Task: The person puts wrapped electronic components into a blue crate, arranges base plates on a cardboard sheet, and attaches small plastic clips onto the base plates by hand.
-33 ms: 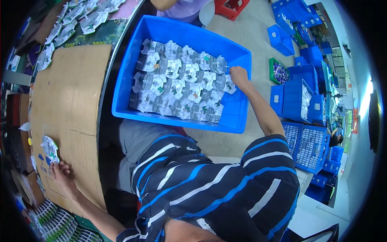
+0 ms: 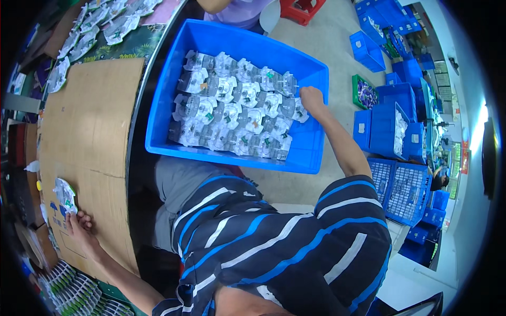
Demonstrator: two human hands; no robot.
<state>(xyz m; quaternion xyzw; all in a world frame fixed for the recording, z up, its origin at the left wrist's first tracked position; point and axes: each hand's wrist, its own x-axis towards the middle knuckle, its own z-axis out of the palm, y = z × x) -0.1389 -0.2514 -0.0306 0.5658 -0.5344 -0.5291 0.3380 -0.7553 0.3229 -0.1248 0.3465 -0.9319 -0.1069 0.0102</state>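
Left hand [image 2: 80,225] pinched a curved white-and-clear plastic part [image 2: 66,195] over flat brown cardboard [image 2: 97,126], right hand [image 2: 312,99] over a rectangular blue plastic bin [image 2: 308,145], couldn't tell its grip.

Blue umbrella symbol [image 2: 54,206] on cardboard [image 2: 89,121]

Right grip [image 2: 312,100] perhaps partly hidden

A grey concrete floor [image 2: 337,55] runs from the upper centre of the frame, where a red plastic stool [image 2: 294,16] stands, toward stacked blue plastic bins [image 2: 377,58] at upper right. At far right, a white light [image 2: 479,129] glares beside a pale, bluish-white surface [image 2: 465,221], wall or ceiling unclear.
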